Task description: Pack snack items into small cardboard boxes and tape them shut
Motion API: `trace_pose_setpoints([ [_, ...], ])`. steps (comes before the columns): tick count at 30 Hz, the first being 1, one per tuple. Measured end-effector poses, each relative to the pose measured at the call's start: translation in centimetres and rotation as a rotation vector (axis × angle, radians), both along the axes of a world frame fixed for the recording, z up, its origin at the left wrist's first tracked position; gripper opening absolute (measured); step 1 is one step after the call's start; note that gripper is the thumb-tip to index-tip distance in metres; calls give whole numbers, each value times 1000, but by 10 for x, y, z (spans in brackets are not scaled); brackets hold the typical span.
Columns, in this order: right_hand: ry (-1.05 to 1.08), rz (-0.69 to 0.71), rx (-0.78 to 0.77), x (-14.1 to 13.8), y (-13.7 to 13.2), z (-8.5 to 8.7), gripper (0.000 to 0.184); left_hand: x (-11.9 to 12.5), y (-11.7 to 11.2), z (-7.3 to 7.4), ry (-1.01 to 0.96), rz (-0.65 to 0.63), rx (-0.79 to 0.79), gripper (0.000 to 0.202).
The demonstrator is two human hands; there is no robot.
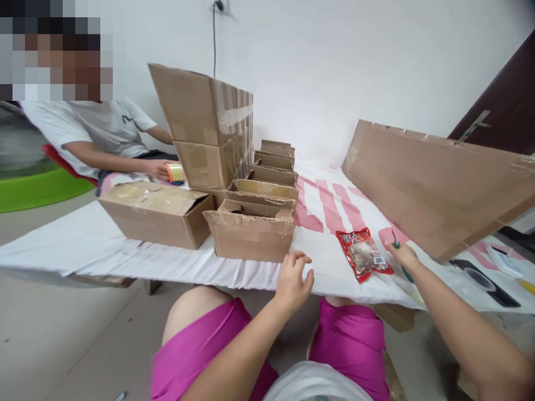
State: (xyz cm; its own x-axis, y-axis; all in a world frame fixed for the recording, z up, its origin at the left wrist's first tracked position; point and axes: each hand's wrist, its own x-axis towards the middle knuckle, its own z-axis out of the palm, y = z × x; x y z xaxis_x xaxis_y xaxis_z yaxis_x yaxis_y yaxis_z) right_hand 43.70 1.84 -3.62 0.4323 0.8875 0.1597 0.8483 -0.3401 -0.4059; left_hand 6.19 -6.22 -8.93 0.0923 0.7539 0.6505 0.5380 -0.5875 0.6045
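Note:
My left hand (293,280) is at the table's front edge, its fingers apart and lightly bent, with nothing in them. It is beside the lower right corner of an open-topped cardboard box (253,238). My right hand (403,256) is closed around a green-handled tool (395,244). A short dark metal tip sticks out past the fingers, and more green shows below the hand; its exact kind is unclear. Between both hands, a sealed red plastic packet (364,256) with brownish contents and a barcode label lies flat on the cloth.
Narrow cardboard boxes (273,161) stand in a row behind the nearest one. A closed box (154,214) and taller stacked boxes (200,122) are left. A cardboard panel (430,184) leans at right, near a black object (487,281). Across the table, another person's hand (157,169) holds a tape roll.

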Motion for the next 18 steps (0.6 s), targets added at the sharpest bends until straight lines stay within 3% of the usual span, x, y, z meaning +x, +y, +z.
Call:
trace_pose_setpoints([
  [3, -36, -44, -79, 9, -7, -18, 39, 7, -1, -4, 72, -91, -23, 18],
  [7, -75, -5, -53, 1, -13, -24, 50, 10, 2, -13, 187, -161, -100, 18],
  [10, -49, 68, -22, -11, -20, -26, 57, 10, 4, -18, 286, -150, -173, 16],
  [15, 74, 197, -149, -32, -33, -44, 61, 12, 4, -23, 398, -122, -191, 13],
  [18, 185, 263, -65, -45, -41, -53, 55, 13, 1, -24, 386, -108, -213, 17],
])
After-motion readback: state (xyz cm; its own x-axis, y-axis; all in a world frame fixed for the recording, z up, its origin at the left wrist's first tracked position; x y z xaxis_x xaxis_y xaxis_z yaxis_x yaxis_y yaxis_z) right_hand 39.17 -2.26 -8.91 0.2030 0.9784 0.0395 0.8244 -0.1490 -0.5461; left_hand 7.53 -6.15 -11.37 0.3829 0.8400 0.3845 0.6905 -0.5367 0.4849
